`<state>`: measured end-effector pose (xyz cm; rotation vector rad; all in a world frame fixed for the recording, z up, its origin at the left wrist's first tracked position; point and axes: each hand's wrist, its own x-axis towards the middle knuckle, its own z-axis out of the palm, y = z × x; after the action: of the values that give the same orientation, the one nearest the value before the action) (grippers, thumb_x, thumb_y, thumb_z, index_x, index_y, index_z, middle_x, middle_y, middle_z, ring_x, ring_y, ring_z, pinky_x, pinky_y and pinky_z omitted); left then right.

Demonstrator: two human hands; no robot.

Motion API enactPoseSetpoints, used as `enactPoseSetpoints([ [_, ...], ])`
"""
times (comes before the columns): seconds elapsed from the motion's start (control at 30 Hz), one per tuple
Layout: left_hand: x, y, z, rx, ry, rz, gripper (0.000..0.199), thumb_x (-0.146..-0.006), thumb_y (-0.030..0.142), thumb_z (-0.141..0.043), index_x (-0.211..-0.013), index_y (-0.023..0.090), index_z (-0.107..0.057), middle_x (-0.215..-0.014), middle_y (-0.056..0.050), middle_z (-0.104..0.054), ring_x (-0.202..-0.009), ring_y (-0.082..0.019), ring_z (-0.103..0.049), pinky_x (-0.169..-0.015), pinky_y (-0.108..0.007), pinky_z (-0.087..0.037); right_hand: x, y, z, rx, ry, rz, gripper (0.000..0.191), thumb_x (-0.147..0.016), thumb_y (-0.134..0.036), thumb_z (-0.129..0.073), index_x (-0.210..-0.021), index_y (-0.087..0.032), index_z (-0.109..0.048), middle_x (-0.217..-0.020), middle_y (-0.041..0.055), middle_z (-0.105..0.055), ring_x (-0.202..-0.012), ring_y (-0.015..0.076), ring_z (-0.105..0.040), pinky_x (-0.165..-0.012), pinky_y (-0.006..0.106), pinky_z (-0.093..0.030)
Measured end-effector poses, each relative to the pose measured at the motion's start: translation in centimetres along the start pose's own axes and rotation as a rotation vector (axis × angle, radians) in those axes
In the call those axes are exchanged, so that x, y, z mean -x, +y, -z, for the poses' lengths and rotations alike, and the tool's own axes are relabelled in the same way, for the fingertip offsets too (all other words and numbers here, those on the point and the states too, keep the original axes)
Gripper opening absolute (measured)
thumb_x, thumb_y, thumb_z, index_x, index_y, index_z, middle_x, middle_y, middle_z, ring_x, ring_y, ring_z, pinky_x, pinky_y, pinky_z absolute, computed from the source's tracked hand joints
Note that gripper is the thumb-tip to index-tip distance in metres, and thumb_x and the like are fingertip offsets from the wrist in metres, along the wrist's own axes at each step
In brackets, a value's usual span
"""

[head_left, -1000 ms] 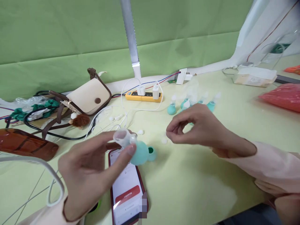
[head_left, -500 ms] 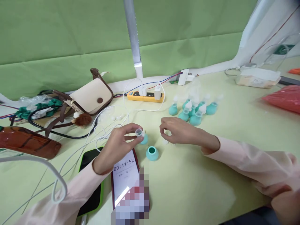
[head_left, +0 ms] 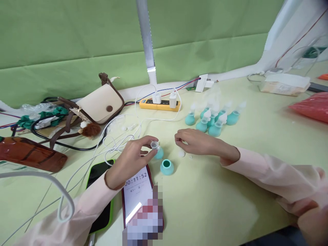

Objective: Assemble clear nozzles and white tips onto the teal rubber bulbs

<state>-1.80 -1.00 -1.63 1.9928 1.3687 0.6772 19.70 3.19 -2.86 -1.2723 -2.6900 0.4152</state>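
Note:
Between thumb and fingers, my left hand [head_left: 132,159] holds a small clear plastic cup-like piece [head_left: 154,146]. Just behind that piece stands a teal pot [head_left: 159,153], partly hidden. Nearer to me is an open-mouthed teal pot [head_left: 166,167] with nothing in its neck. My right hand [head_left: 192,140] has its fingers pinched together; what they hold, if anything, is hidden. Small white discs [head_left: 181,154] lie on the table under its fingertips. Behind my right hand stand several teal pots [head_left: 214,130] with clear or white tops.
Two phones, one showing a timer [head_left: 137,194] and one green-edged [head_left: 101,218], lie by my left forearm. White cables, a cream bag [head_left: 101,104] and an amber bottle [head_left: 30,154] fill the left. A yellow power strip [head_left: 160,105] lies behind; a red bag [head_left: 311,106] is at far right.
My left hand has shifted slightly to the right with the clear piece. The fingers of my right hand have closed together more. The view has moved a little.

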Motion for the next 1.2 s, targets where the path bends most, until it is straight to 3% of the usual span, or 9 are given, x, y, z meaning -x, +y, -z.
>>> enactPoseSetpoints([
  [0.2,0.4,0.8,0.7,0.030,0.205,-0.050,0.015,-0.077,0.030,-0.062,-0.088,0.021,-0.060,-0.080,0.002,-0.064,-0.075,-0.012,-0.061,-0.061,-0.020,-0.051,0.2,-0.8,-0.1,-0.124,0.263,0.174,0.020,-0.087,-0.030,-0.046,-0.096,-0.016,-0.056,-0.097,0.0058,-0.064,-0.090,0.0178,-0.058,-0.078,0.031,-0.045],
  [0.3,1.2,1.7,1.2,0.126,0.404,-0.163,0.017,-0.072,0.025,-0.069,-0.086,0.022,-0.060,-0.081,0.004,-0.063,-0.074,-0.009,-0.061,-0.064,-0.017,-0.051,0.8,-2.0,-0.2,-0.193,0.480,0.319,0.035,-0.082,-0.037,-0.055,-0.110,-0.016,-0.050,-0.109,0.0083,-0.060,-0.104,0.0185,-0.054,-0.089,0.032,-0.044],
  [0.37,1.7,2.4,1.1,0.274,0.451,-0.267,0.019,-0.070,0.016,-0.070,-0.086,0.023,-0.062,-0.080,0.006,-0.065,-0.072,-0.007,-0.062,-0.064,-0.014,-0.052,1.4,-2.9,0.0,-0.228,0.628,0.422,0.040,-0.078,-0.035,-0.062,-0.111,-0.015,-0.049,-0.111,0.0105,-0.060,-0.106,0.0192,-0.054,-0.090,0.033,-0.044],
  [0.43,2.2,2.9,0.8,0.416,0.381,-0.325,0.022,-0.069,0.011,-0.070,-0.086,0.023,-0.062,-0.078,0.006,-0.067,-0.071,-0.007,-0.064,-0.064,-0.013,-0.053,2.0,-3.7,0.3,-0.244,0.693,0.467,0.045,-0.075,-0.033,-0.066,-0.112,-0.015,-0.048,-0.109,0.0113,-0.061,-0.104,0.0196,-0.056,-0.087,0.032,-0.047],
  [0.53,2.8,3.5,0.2,0.464,0.220,-0.333,0.022,-0.069,0.011,-0.069,-0.087,0.021,-0.060,-0.083,0.002,-0.069,-0.077,-0.012,-0.066,-0.065,-0.019,-0.055,2.8,-4.8,0.6,-0.269,0.604,0.402,0.038,-0.074,-0.031,-0.066,-0.106,-0.018,-0.051,-0.096,0.0061,-0.066,-0.085,0.0167,-0.062,-0.070,0.026,-0.050],
  [0.67,3.3,4.0,0.0,0.050,0.173,-0.427,0.018,-0.075,0.021,-0.065,-0.089,0.017,-0.056,-0.081,-0.001,-0.064,-0.071,-0.013,-0.061,-0.061,-0.023,-0.049,3.5,-5.7,0.5,-0.288,0.495,0.348,0.008,-0.077,-0.023,-0.059,-0.082,-0.017,-0.055,-0.069,0.0001,-0.064,-0.059,0.0110,-0.058,-0.052,0.021,-0.042],
  [0.8,3.2,4.1,0.6,-0.214,-0.026,-0.421,0.021,-0.081,0.036,-0.058,-0.075,0.016,-0.053,-0.062,0.004,-0.051,-0.055,-0.009,-0.046,-0.050,-0.021,-0.036,4.0,-6.3,0.5,-0.262,0.444,0.345,0.014,-0.079,-0.025,-0.056,-0.071,-0.014,-0.053,-0.060,-0.0003,-0.056,-0.050,0.0085,-0.047,-0.047,0.020,-0.033],
  [1.03,3.2,4.0,1.0,0.219,-0.391,-0.228,0.034,-0.086,0.040,-0.043,-0.060,0.020,-0.040,-0.052,0.006,-0.032,-0.046,-0.009,-0.030,-0.044,-0.024,-0.025,4.5,-6.8,1.1,-0.480,0.242,0.375,0.030,-0.078,-0.024,-0.061,-0.061,-0.017,-0.037,-0.053,-0.0063,-0.040,-0.047,0.0055,-0.037,-0.045,0.019,-0.026],
  [1.2,3.1,3.6,0.7,0.441,-0.489,-0.124,0.045,-0.082,0.058,-0.039,-0.057,0.021,-0.040,-0.049,0.005,-0.032,-0.046,-0.011,-0.028,-0.043,-0.027,-0.024,4.5,-6.8,1.2,-0.571,0.195,0.429,0.031,-0.079,-0.023,-0.060,-0.062,-0.018,-0.035,-0.054,-0.0067,-0.040,-0.047,0.0056,-0.035,-0.046,0.019,-0.026],
])
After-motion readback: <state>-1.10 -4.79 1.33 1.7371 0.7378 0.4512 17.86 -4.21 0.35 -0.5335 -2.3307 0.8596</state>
